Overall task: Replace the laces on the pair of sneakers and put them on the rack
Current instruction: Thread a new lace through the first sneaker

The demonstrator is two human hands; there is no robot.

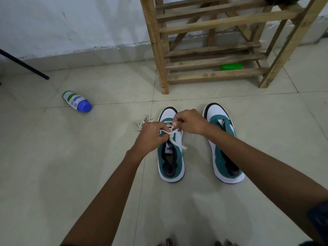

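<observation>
A person's left hand [150,134] and right hand [190,121] each pinch a strand of the white lace [173,133] above the tongue of the left-side sneaker [171,157], fingers curled tight around it, a knot showing between them. The teal-and-white shoe stands on the tiled floor [71,174], toe pointing toward the wooden rack [213,63]. Its partner, the right-side sneaker [223,144], sits just beside it with no lace visible in its eyelets. A loose lace [142,122] lies on the floor just left of the laced shoe, partly hidden behind the left hand. The rack stands beyond the shoes near the wall, a green object [231,66] visible through its lowest slats. A blue-capped bottle [77,101] lies on its side well to the left. Both forearms reach forward from the bottom edge, converging over the shoe.
</observation>
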